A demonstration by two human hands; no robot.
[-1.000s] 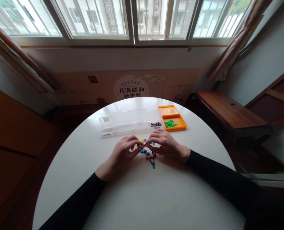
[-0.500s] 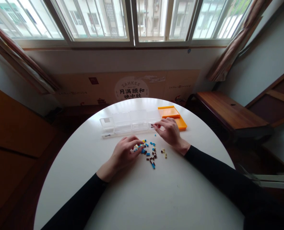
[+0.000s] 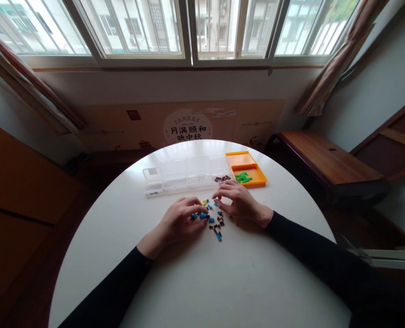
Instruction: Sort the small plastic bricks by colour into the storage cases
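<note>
A round white table (image 3: 195,282) fills the lower view, set under a wide window (image 3: 185,27) with a printed cardboard panel (image 3: 185,125) leaning against the wall behind it and a dark wooden bench (image 3: 325,159) off to the right. Along the table's far edge runs a row of clear plastic compartment boxes (image 3: 185,175); most look bare, while the rightmost one holds a small heap of brown bricks (image 3: 222,178). Touching that row on the right is an orange tray (image 3: 246,169) with green bricks (image 3: 242,177) gathered in its near half. Both hands rest on the table just in front of the boxes. The left hand (image 3: 182,221) lies curled, its fingertips pinched on what seems to be a blue piece at the edge of the loose pile of small bricks (image 3: 213,217), though the grip itself is too small to confirm. The right hand (image 3: 236,202) is spread loosely with fingers bent down over the pile's far side, near the brown compartment; whether it has hold of anything cannot be told. Judging from how things lie, sorting by colour is under way: green and some brown are put away, while blue, yellow and more brown pieces are left mixed between the hands.
</note>
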